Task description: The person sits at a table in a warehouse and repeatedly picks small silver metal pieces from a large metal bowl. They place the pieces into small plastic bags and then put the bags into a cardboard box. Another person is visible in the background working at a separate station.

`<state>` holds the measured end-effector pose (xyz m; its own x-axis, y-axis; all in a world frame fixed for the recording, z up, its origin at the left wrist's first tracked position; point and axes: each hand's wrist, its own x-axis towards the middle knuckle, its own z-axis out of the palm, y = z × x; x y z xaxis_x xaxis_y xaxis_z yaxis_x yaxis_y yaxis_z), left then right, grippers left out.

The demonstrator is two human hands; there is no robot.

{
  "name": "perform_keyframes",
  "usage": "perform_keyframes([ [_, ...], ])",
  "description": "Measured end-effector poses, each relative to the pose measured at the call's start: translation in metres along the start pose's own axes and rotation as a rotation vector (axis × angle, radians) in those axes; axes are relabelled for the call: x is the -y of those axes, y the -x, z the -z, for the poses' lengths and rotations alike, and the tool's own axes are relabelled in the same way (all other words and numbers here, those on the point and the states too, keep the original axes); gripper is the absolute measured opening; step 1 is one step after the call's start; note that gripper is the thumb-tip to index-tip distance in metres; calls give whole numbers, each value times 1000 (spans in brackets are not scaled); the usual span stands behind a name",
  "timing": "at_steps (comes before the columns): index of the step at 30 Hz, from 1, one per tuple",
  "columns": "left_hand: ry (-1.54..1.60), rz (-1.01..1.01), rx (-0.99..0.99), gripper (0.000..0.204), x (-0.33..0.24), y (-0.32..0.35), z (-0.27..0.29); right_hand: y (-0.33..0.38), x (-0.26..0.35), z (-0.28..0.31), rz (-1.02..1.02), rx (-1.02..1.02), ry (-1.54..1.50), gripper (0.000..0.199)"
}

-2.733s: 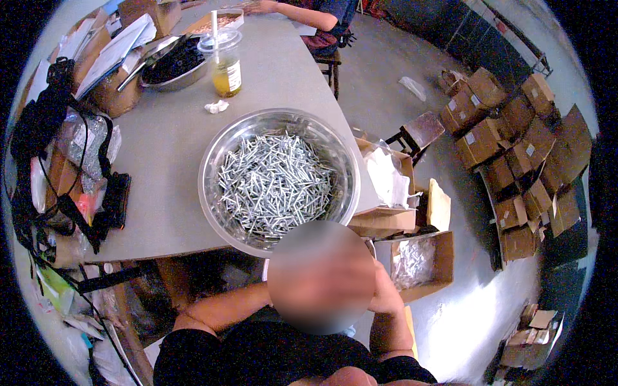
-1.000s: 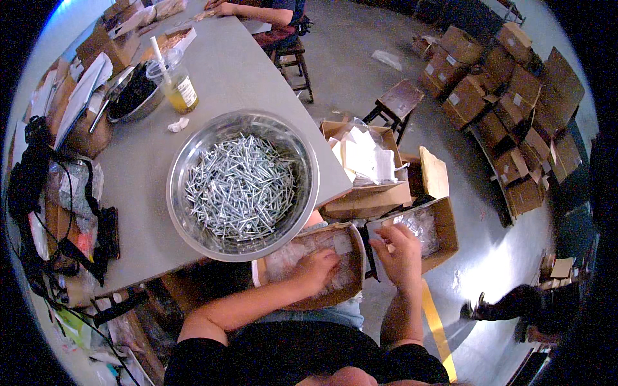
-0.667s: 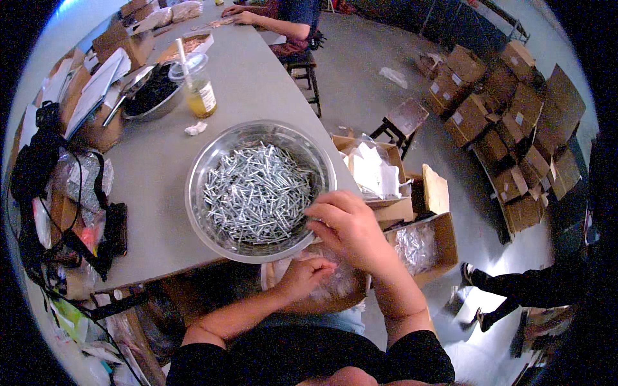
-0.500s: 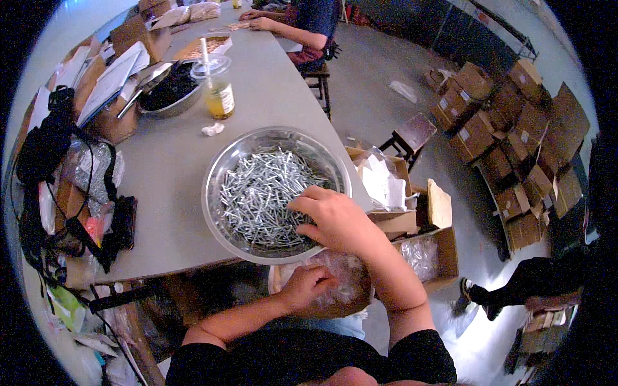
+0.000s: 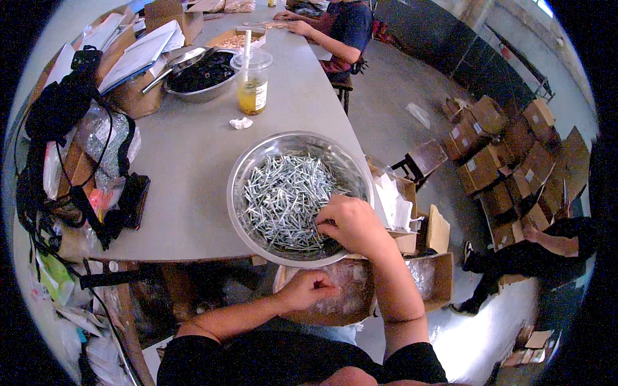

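A wide steel bowl sits at the near right edge of the grey table, holding a heap of small silver nails or screws; which kind is too fine to tell. My right hand reaches over the bowl's right rim, fingers curled down and drawn together at the edge of the heap. Whatever lies between those fingertips is hidden. Below the bowl, my left hand hovers over an open carton with clear plastic bags in it. Its fingers are curled in with the thumb against them, and no held thing can be made out.
A drink cup with a straw and a crumpled tissue stand beyond the bowl. Farther left are a metal basin of black parts, papers and a black bag. Cartons and a stool occupy the right; co-workers are nearby.
The whole view has shifted, so the table and bowl appear farther right. My right hand's fingers have drawn closer together at the heap. At right, the other person's legs have moved.
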<state>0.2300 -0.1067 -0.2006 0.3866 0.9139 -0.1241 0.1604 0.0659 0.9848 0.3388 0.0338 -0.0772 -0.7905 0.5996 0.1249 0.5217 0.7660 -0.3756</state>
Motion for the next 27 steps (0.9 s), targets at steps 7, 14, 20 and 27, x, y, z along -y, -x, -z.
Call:
perform_keyframes([
  [7, 373, -55, -58, 13, 22, -2, -9, -2, 1, -1, -17, 37, -24, 13],
  [14, 773, -119, 191, 18, 7, 7, 4, -3, 3, 1, -23, 36, 59, 13],
  [20, 736, -93, 146, 22, 27, 1, -4, -4, 5, 5, -30, -11, -129, 9],
  [27, 653, -104, 180, 34, 29, -2, -8, -4, 9, 12, 17, 120, -271, 14],
])
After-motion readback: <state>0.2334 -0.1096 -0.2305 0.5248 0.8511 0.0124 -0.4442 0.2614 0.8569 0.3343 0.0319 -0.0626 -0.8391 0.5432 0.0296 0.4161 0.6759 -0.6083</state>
